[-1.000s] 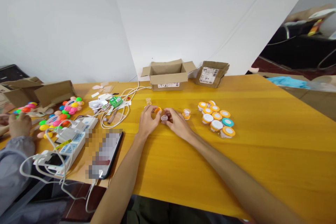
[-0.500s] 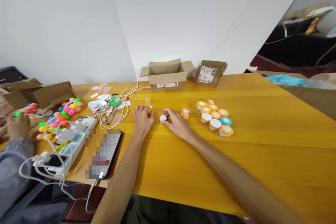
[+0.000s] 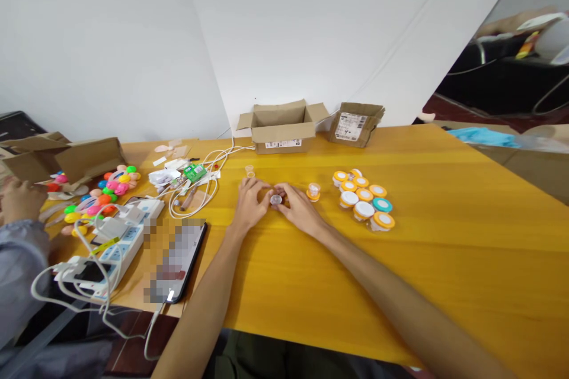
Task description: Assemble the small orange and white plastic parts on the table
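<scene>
Between my two hands is a small round container (image 3: 276,199), pale and see-through on top. My left hand (image 3: 251,206) has its thumb and fingers closed against its left side. From the right, my right hand (image 3: 299,208) curls its thumb and fingers round it. The orange piece that was in my left hand cannot be made out now. Just right of my right hand stands a clear container with an orange base (image 3: 313,192). Further right sits a cluster of small clear containers with orange lids (image 3: 365,194), one lid teal (image 3: 383,205). Clear rings (image 3: 249,171) lie beyond my left hand.
An open cardboard box (image 3: 284,130) and a smaller box (image 3: 355,124) stand by the wall. To the left are a phone (image 3: 182,263), a power strip (image 3: 128,243) with cables, a green packet (image 3: 194,172) and colourful balls (image 3: 118,183). Another person's hand (image 3: 20,201) is at far left.
My left hand has moved right, from beside the clear rings to the container at my right hand. The white round top there now looks see-through. The other person's hand has shifted left.
</scene>
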{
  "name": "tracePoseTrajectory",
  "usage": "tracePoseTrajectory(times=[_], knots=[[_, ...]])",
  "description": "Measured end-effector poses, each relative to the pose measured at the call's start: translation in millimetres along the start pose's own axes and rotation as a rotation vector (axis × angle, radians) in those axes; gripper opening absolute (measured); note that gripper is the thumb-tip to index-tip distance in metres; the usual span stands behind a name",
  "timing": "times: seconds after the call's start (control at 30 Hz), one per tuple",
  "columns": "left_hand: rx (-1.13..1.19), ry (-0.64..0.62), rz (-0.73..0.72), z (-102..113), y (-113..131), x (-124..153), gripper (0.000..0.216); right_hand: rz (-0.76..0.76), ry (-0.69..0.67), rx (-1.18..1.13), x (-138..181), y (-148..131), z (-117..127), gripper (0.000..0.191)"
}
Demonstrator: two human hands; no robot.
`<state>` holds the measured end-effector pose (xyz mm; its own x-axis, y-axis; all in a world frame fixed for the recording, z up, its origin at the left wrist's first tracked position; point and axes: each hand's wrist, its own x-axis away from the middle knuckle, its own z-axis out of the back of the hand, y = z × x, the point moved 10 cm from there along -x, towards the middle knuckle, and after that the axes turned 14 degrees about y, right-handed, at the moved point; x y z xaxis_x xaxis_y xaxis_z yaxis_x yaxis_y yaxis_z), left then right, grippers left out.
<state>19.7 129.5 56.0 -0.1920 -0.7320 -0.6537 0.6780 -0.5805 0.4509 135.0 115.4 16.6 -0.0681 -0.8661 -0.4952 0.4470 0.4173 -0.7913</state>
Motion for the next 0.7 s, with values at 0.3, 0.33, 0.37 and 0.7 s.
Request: tracePoseTrajectory(times=[0.3, 0.33, 0.37, 0.7], knots=[[0.074, -0.151, -0.099, -15.9, 14.8, 5.8, 0.016, 0.026, 0.014, 0.023, -0.3, -1.5, 1.4, 0.036], [0.075, -0.152, -0.103, -16.1, 14.4, 5.8, 0.017, 0.023, 0.014, 0.024, -0.3, -0.8, 1.1, 0.035], [0.077, -0.153, -0.106, -16.4, 14.1, 5.9, 0.018, 0.02, 0.014, 0.025, -0.3, -0.2, 0.9, 0.035], [0.083, -0.189, -0.105, -21.4, 10.9, 6.8, 0.021, 0.009, -0.005, 0.004, -1.2, -1.2, 0.0, 0.033]])
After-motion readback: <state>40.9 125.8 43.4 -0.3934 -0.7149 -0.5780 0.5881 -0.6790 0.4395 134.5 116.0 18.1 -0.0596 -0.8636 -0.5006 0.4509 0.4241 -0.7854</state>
